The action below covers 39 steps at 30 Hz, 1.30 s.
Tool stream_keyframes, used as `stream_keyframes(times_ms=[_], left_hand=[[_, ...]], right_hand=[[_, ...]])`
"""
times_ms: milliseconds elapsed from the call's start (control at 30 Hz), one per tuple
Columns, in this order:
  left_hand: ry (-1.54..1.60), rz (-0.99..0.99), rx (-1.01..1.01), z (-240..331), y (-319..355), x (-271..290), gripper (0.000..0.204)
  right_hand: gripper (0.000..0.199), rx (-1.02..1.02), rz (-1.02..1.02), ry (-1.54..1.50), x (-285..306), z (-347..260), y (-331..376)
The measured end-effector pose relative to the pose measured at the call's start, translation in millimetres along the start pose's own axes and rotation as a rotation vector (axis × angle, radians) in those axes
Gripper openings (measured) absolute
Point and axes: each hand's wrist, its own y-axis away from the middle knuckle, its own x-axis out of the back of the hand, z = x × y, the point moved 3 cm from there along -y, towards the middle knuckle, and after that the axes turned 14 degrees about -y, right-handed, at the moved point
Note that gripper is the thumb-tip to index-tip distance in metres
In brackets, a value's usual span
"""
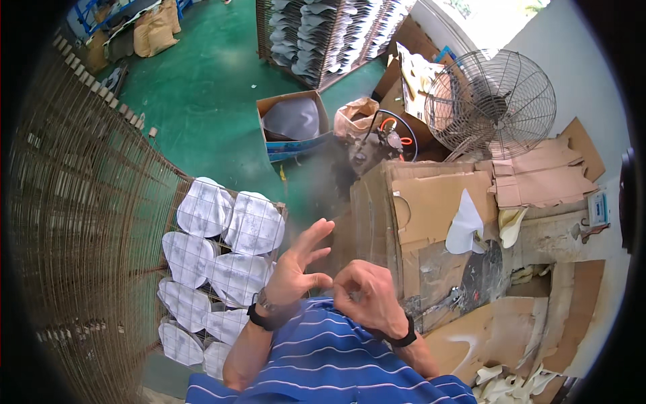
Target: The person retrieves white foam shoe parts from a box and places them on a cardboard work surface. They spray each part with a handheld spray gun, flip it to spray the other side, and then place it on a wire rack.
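In front of my striped blue shirt, both hands are raised close together. My left hand (296, 271) has its fingers stretched apart, with nothing visible in it. Its thumb tip points at my right hand (369, 291), nearly meeting it. The fingers of that right hand are curled in toward the thumb; whatever may be between them is hidden. Dark bands circle both wrists. Beside my left forearm, a wire rack (279, 210) carries several pale, rounded flat pieces (252, 223). Right of my hands stands a cardboard-covered bench (437, 182) with a white pointed piece (464, 225) on it.
A large wire fan (494, 108) stands at the far right. Ahead on the green floor (202, 87) are an open box (289, 148) with grey sheets and a paper sack (356, 118). Another loaded rack (323, 84) stands beyond. Tall wire racking (87, 202) lines the left; pale scraps (511, 387) lie lower right.
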Motion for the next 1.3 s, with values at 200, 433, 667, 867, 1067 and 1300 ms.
stream_keyframes(times_ms=[200, 433, 667, 867, 1067, 1300], left_hand=[[0.197, -0.035, 0.014, -4.8, -4.6, -14.1, 0.113], [0.016, 0.082, -0.007, 3.9, -3.0, -7.9, 0.109], [-0.653, 0.073, -0.124, 29.1, -1.4, 9.2, 0.108], [-0.327, 0.075, -0.181, 15.1, 0.0, -2.1, 0.114], [-0.125, 0.139, -0.131, 4.7, 6.4, -10.0, 0.111], [-0.311, 0.116, -0.132, 12.3, 7.3, -5.0, 0.112]], right_hand=[[0.001, -0.455, 0.112, -0.742, -8.1, 26.0, 22.6], [0.012, -0.475, 0.107, -0.605, -1.3, 23.8, 28.8], [0.01, -0.227, -0.025, -0.039, 2.4, 8.0, 19.3], [0.008, -0.555, 0.076, -0.921, -15.8, 34.7, 37.8], [0.008, -0.476, 0.144, -0.893, -12.4, 28.7, 37.8], [0.005, -0.246, 0.086, -0.207, 2.5, 4.7, 35.0]])
